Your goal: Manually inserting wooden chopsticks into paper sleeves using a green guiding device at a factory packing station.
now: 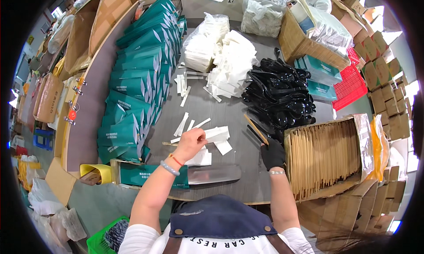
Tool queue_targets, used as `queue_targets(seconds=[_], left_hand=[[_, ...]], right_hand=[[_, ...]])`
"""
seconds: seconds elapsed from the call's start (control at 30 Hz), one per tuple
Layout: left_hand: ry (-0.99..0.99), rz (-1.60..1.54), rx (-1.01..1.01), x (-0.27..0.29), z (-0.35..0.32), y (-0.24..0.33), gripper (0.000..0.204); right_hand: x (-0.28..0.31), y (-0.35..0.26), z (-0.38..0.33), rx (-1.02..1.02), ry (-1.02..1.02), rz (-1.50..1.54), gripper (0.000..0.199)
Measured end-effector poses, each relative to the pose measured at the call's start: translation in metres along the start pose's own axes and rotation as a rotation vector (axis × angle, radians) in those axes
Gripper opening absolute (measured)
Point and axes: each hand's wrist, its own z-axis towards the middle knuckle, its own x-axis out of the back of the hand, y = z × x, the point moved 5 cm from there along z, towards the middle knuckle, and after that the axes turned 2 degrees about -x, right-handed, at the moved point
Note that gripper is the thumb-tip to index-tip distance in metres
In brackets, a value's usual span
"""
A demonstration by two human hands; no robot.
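On the table (229, 110), the box (364, 141) of sticks stands at right, near black spoons (282, 92). The bare left hand (191, 143) curls over white slips (217, 134), likely soft, light, best pinched at an edge; whether it grips one, I cannot tell. The gloved right hand (273, 153) grips a stick (255, 127), probably light, stiff, best held mid-length.

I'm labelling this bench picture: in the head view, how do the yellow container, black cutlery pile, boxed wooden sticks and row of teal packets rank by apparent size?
1. Row of teal packets
2. Black cutlery pile and boxed wooden sticks: too alike to rank; the sticks look nearer the camera
3. Yellow container
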Motion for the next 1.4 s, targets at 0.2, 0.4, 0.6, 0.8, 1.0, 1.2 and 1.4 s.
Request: queue_targets(seconds=[0.2, 0.4, 0.6, 0.8, 1.0, 1.2, 1.4], left_hand=[[-0.323, -0.308, 0.228, 0.001, -0.058, 0.036, 0.022], [-0.012, 0.194, -0.038, 0.012, -0.108, 0.057, 0.035], [-0.16, 0.437, -0.126, 0.0, -0.127, 0.079, 0.05], [-0.175, 0.562, -0.075, 0.015, -0.14, 0.064, 0.053], [-0.139, 0.363, 0.057, 0.044, -0.138, 0.053, 0.064], [-0.194, 0.333, 0.014, 0.039, -0.132, 0.035, 0.074], [-0.209, 0.335, -0.06, 0.011, -0.106, 0.065, 0.074]], right_hand=[[0.043, -0.029, -0.016, 0.113, 0.034, 0.08, 0.023], [0.008, -0.091, -0.047, 0.378, -0.548, 0.305, 0.026], [-0.008, -0.114, -0.069, 0.368, -0.379, 0.449, 0.016], [-0.009, -0.041, -0.084, 0.269, -0.056, 0.556, 0.022], [0.01, -0.077, -0.092, 0.566, -0.399, 0.088, 0.037], [-0.014, -0.086, -0.09, 0.794, -0.367, 0.045, 0.037], [-0.032, -0.101, -0.101, 0.741, -0.305, 0.492, 0.024]])
